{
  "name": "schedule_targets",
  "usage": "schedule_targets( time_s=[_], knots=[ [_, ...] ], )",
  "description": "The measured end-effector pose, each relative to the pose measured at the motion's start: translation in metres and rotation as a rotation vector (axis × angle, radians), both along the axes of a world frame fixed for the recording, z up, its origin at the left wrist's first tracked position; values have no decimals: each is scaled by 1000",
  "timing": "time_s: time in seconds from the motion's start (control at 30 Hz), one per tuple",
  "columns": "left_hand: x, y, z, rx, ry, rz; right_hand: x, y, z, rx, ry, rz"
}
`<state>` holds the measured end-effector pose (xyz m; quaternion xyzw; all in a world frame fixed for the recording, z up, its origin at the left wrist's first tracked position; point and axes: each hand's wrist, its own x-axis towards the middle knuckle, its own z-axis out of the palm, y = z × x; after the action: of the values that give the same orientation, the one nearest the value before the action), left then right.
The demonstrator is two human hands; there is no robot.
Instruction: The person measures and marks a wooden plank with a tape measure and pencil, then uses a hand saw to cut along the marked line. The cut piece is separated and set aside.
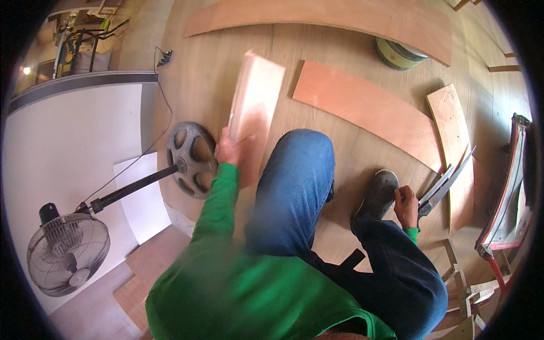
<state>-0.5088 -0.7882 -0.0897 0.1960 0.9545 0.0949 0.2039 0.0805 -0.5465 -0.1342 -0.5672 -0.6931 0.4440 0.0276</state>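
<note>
My left hand (228, 148) grips a thick, pale reddish wooden board (258, 93) by its left edge, beside my bent knee. The board is tilted up from the floor and slightly smeared by motion. My right hand (406, 205), fingers curled, is down by my dark shoe (379, 194), closed at the black handle of a handsaw (450, 184); the hand hides part of the grip. The saw's blade points up and right across a light board (456, 147). A longer reddish board (362, 110) lies on the floor ahead, its right end meeting the light one.
A wide plank (317, 14) spans the far side, with a round green container (399, 54) under its edge. To the left are a fan (68, 255), its round base (192, 158) and a cable. A red-edged frame (507, 187) and wooden framework (464, 289) stand right.
</note>
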Motion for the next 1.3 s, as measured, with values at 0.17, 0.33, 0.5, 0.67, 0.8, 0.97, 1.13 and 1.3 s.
schedule_targets(
  time_s=[0.17, 0.33, 0.5, 0.67, 0.8, 0.97, 1.13, 1.3],
  knots=[
    [-68, -51, -29, 419, -363, 264, 1, -1, -4, 63, -29, 56],
    [-120, -51, -51, -25, -143, 7, -1, 4, -3, 76, -128, 126],
    [-124, 66, -25, 348, 77, -276, 0, 5, -2, 61, -99, 86],
    [-60, 270, 41, 495, 277, -858, 5, -2, -1, 35, -56, 17],
    [-12, 389, 51, 246, 435, -930, 11, -7, -3, 25, -12, -29],
    [-19, 440, 17, 124, 541, -815, 29, -27, -4, 12, 55, -134],
    [-6, 423, 23, 290, 518, -1042, 47, -53, -4, -2, 62, -207],
    [123, 349, 35, 299, 690, -1422, 54, -54, -2, -42, 68, -249]
  ],
)
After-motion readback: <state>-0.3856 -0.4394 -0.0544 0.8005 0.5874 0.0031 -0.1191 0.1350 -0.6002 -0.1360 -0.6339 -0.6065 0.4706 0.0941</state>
